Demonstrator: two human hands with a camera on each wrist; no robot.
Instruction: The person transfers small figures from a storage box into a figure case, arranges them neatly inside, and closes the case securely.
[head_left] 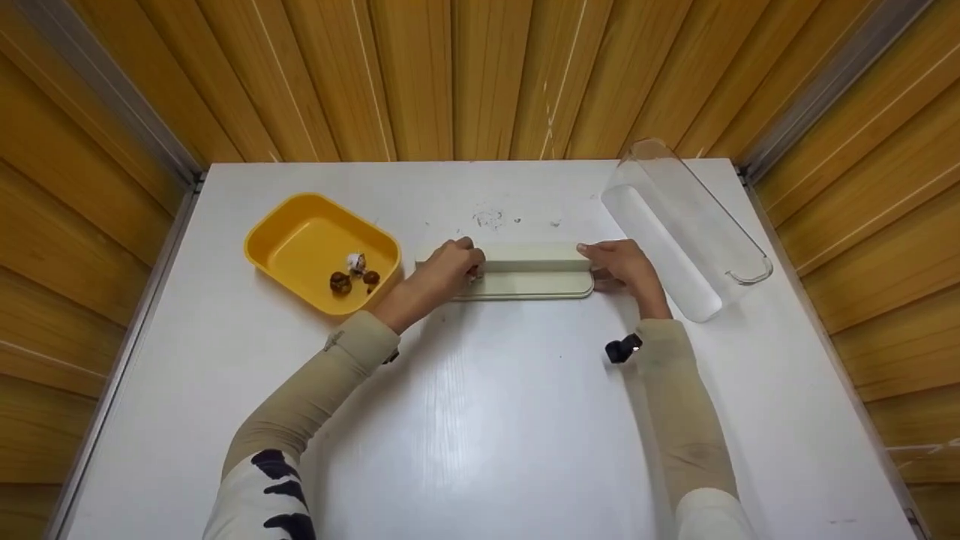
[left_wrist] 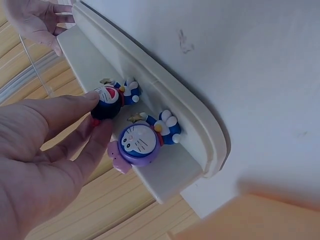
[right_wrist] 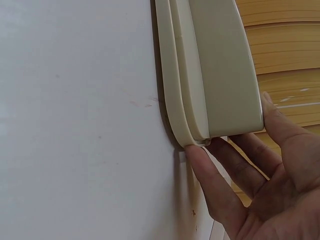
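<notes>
A cream stepped base [head_left: 525, 276] lies across the middle of the white table. On its step stand two small blue cat figurines. My left hand [head_left: 454, 266] is at the base's left end and pinches the dark blue figurine [left_wrist: 111, 100] between finger and thumb. The second figurine, in a purple outfit [left_wrist: 140, 142], stands free beside it, nearer the base's end. At the right end of the base [right_wrist: 220, 75] my right hand [right_wrist: 250, 170] rests its straight fingers against the edge, holding nothing.
A yellow tray [head_left: 300, 217] at the left holds three small figurines [head_left: 352, 274]. A clear plastic cover [head_left: 682, 225] lies on its side at the right, near the table's edge. Wooden slat walls surround the table [head_left: 480, 420].
</notes>
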